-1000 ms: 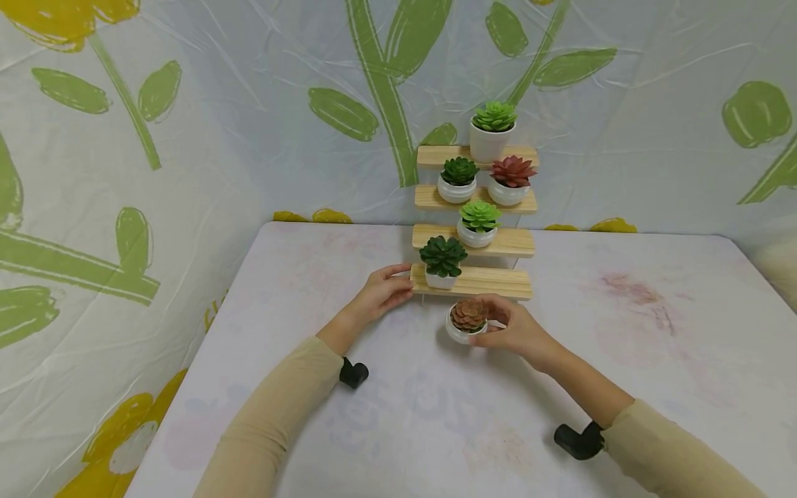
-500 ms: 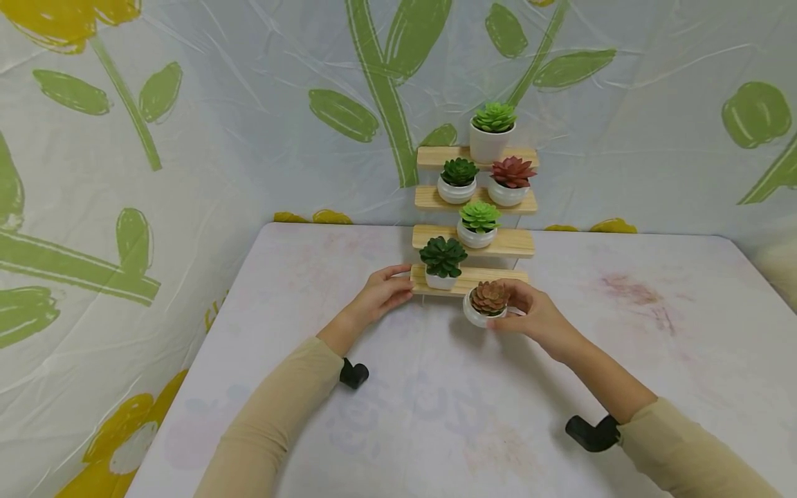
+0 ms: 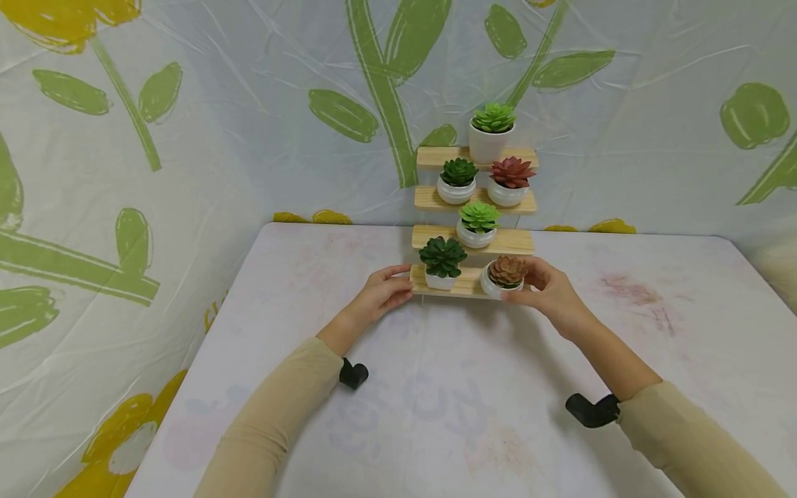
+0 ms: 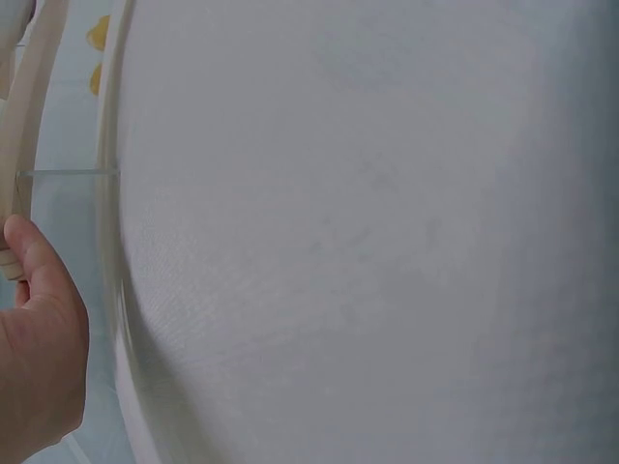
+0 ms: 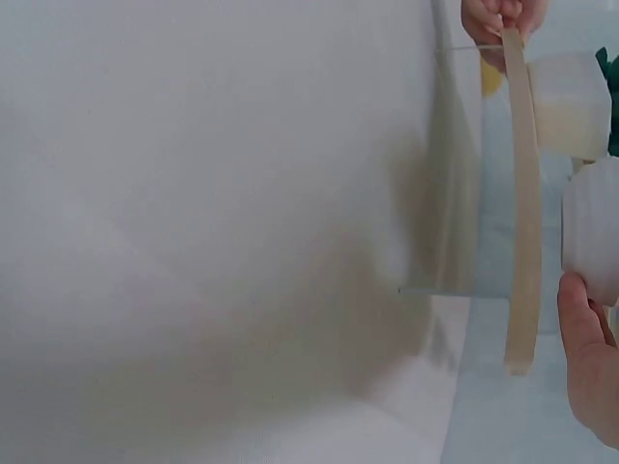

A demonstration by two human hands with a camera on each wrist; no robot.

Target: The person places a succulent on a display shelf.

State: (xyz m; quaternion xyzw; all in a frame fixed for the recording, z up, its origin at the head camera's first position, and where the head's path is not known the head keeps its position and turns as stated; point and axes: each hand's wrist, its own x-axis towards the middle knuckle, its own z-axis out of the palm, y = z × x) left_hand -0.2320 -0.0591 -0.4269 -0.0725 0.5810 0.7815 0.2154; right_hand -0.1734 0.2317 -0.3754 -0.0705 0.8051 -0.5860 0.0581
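In the head view my right hand (image 3: 551, 294) pinches a small white pot with a brown succulent (image 3: 507, 272) between thumb and fingers. That pot is over the right part of the lowest shelf; the right wrist view shows a narrow gap between the white pot (image 5: 592, 227) and the board (image 5: 523, 222). My left hand (image 3: 382, 290) grips the left end of the wooden plant stand's lowest shelf (image 3: 470, 282), thumb and fingers around the board's end. A dark green potted succulent (image 3: 442, 257) stands on this same shelf, left of the brown one.
Higher shelves hold a light green succulent (image 3: 478, 218), a green one (image 3: 458, 173), a red one (image 3: 512, 173) and, on top, a taller pot (image 3: 490, 142). The stand is on a white-covered table (image 3: 398, 415) near a flower-patterned cloth backdrop (image 3: 249, 104).
My right hand has lifted the brown succulent's pot from in front of the stand, carrying it up, back and to the right over the lowest shelf. My left hand has stayed in place.
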